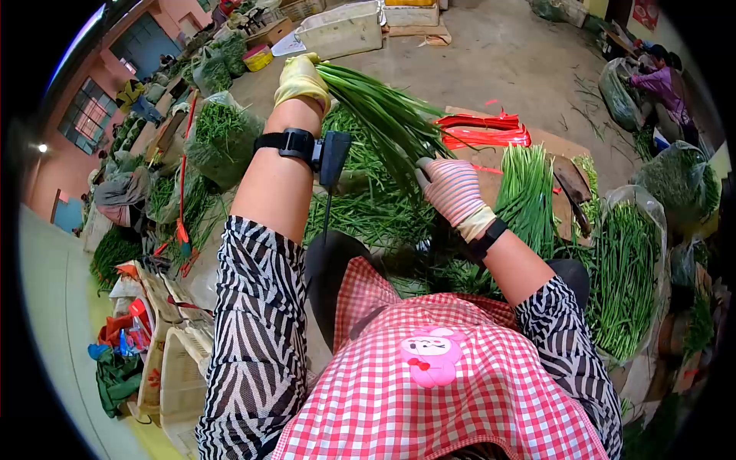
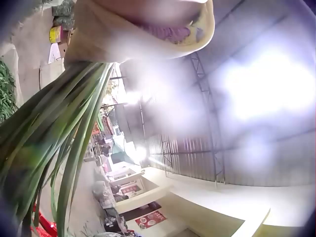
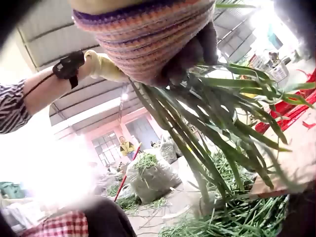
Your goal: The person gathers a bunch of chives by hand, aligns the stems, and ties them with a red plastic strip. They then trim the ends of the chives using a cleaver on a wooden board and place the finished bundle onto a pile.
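My left hand (image 1: 301, 80), in a pale yellow glove, holds a long bunch of garlic chives (image 1: 376, 100) by one end, high over the floor. From that hand the leaves slope down to my right hand (image 1: 454, 188). The right glove is striped, with dark fingertips that curl on the loose leaf ends (image 3: 212, 103) in the right wrist view. In the left wrist view the leaves (image 2: 64, 113) hang below the glove, whose fingers are mostly hidden. Beneath the bunch lies a heap of loose chives (image 1: 368, 207).
Red ties (image 1: 487, 130) lie on a board (image 1: 552, 142) at the right, beside a neat stack of chives (image 1: 527, 188) and a dark-bladed knife (image 1: 573, 201). A plastic bag of chives (image 1: 625, 268) stands right of my knee. A crate (image 1: 341, 31) sits ahead; another person (image 1: 665, 88) works far right.
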The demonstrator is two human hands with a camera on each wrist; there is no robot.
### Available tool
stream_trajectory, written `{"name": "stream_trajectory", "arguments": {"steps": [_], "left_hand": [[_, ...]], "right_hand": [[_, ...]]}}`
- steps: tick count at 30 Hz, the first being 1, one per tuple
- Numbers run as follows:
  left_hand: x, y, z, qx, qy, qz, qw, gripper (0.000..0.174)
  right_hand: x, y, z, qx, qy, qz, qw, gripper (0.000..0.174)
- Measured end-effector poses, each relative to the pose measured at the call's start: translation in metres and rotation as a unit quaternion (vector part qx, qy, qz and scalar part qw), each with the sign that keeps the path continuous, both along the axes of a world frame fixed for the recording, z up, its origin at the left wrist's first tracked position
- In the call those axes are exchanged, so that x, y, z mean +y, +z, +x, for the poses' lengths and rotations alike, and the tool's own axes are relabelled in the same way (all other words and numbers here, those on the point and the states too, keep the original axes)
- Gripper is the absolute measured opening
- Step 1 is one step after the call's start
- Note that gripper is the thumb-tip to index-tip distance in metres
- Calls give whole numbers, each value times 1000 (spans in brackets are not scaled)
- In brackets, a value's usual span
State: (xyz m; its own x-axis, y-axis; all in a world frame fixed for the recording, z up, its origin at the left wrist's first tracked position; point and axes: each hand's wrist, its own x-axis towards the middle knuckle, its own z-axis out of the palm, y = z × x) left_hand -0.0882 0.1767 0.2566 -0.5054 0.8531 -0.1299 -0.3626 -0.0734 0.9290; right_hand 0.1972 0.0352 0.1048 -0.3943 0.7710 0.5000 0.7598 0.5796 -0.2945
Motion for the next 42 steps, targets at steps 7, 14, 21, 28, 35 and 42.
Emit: {"name": "stream_trajectory", "arguments": {"steps": [7, 14, 21, 28, 35, 42], "left_hand": [[-8, 5, 3, -87, 26, 17, 996, 13], [-12, 15, 3, -86, 42, 39, 995, 15], [1, 14, 3, -119, 31, 79, 989, 19], [4, 20, 7, -92, 4, 60, 994, 16], [12, 16, 3, -111, 16, 71, 991, 14], [-3, 6, -28, -47, -103, 110, 987, 11]], "right_hand": [[-3, -3, -6, 98, 3, -93, 991, 21], [-20, -10, 12, 437, 33, -393, 809, 24], [-43, -20, 20, 126, 112, -276, 946, 35], [-10, 2, -10, -3, -34, -201, 979, 42], [3, -10, -22, 46, -5, -205, 978, 39], [-30, -27, 27, 238, 113, -448, 854, 34]]}}
